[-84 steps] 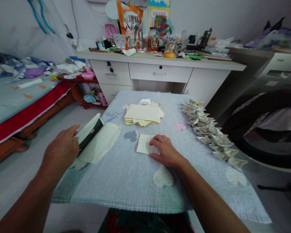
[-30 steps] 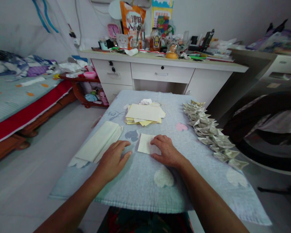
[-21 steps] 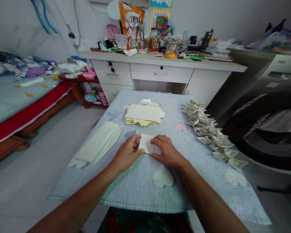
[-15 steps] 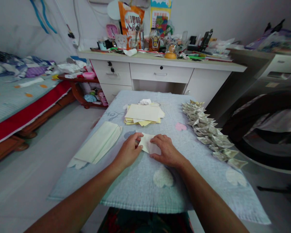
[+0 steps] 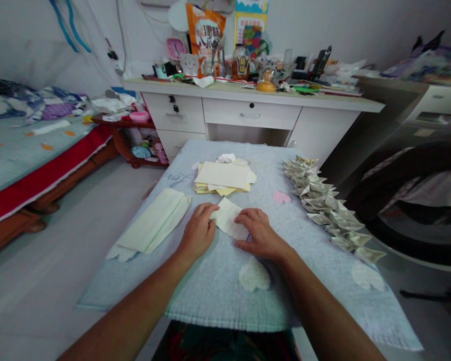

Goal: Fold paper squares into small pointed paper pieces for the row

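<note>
A small pale sheet of paper (image 5: 227, 216) lies turned cornerwise on the cloth-covered table, between my two hands. My left hand (image 5: 200, 230) has its fingers and thumb closed at the left corner of this paper. Over the right corner, my right hand (image 5: 261, 233) curls its fingers onto the sheet, thumb near the lower edge. Just beyond is a stack of cream and yellow paper (image 5: 223, 174). Longer pale folded sheets (image 5: 154, 220) are to the left of my left hand. Several folded paper boats (image 5: 323, 205) stand in rows along the right side.
The patterned blue cloth (image 5: 218, 296) covers the table. A crumpled white tissue (image 5: 226, 158) sits behind the paper stack. Farther back is a white desk (image 5: 251, 111) crowded with jars and bags. A bed (image 5: 41, 150) is at left, a washing machine (image 5: 432, 115) at right.
The small paper now shows more of its surface, its upper corner pointing away from me. My left fingers have shifted slightly along its left side. My right hand stays nearly in place.
</note>
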The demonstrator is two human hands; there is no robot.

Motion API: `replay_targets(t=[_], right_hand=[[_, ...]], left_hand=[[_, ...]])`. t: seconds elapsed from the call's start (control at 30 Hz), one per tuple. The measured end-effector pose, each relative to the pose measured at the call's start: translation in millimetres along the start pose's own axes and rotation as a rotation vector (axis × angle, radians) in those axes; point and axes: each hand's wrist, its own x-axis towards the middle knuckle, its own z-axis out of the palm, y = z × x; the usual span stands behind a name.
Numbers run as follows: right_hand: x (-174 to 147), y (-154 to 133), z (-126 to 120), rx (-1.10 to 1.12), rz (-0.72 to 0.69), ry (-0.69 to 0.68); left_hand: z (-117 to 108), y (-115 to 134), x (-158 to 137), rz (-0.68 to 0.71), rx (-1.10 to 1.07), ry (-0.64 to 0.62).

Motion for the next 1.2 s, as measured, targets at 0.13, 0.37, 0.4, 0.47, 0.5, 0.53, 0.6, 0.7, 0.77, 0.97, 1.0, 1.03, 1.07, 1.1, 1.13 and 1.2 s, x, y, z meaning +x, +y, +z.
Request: replay_targets(t=[0.13, 0.37, 0.4, 0.47, 0.5, 0.53, 0.6, 0.7, 0.77, 0.97, 1.0, 1.03, 1.07, 1.1, 1.13, 1.2], right_hand=[[0, 0, 0, -0.004, 0.009, -0.012], [1, 0, 1, -0.001, 0.01, 0.005], [1, 0, 1, 0.0, 0.008, 0.008], [1, -1, 1, 0.006, 0.004, 0.01], [0, -1, 0, 0.011, -0.002, 0.006], [0, -1, -1, 0.018, -0.01, -0.001], [-1, 0, -3, 0.035, -0.026, -0.021], [-4, 2, -7, 0.051, -0.037, -0.049], [-5, 3, -9, 0.054, -0.034, -0.065], [-5, 3, -9, 0.036, 0.007, -0.052], [-4, 3, -8, 0.034, 0.0, -0.048], [-4, 3, -8, 0.034, -0.01, -0.046], [-4, 3, -8, 0.034, -0.02, -0.041], [-3, 2, -8, 0.034, -0.029, -0.034], [-3, 2, -8, 0.035, -0.037, -0.026], [-3, 2, -8, 0.039, -0.05, -0.009]], left_hand=[[1, 0, -2, -0.009, -0.002, 0.007], [0, -1, -3, -0.055, -0.048, -0.011], [1, -1, -3, -0.059, -0.058, -0.018], [2, -2, -2, -0.07, -0.079, -0.029], [3, -2, -1, -0.075, -0.09, -0.032], [3, -2, 0, -0.082, -0.101, -0.033], [4, -2, 1, -0.096, -0.125, -0.024], [4, -5, 4, -0.113, -0.168, -0.002], [3, -7, 5, -0.123, -0.199, 0.01], [4, -13, 6, -0.191, -0.273, -0.029], [4, -12, 6, -0.188, -0.268, -0.032], [5, -11, 6, -0.175, -0.255, -0.032], [5, -9, 5, -0.157, -0.236, -0.033], [5, -8, 5, -0.139, -0.216, -0.035], [5, -6, 5, -0.126, -0.198, -0.037], [5, -4, 4, -0.122, -0.179, -0.031]])
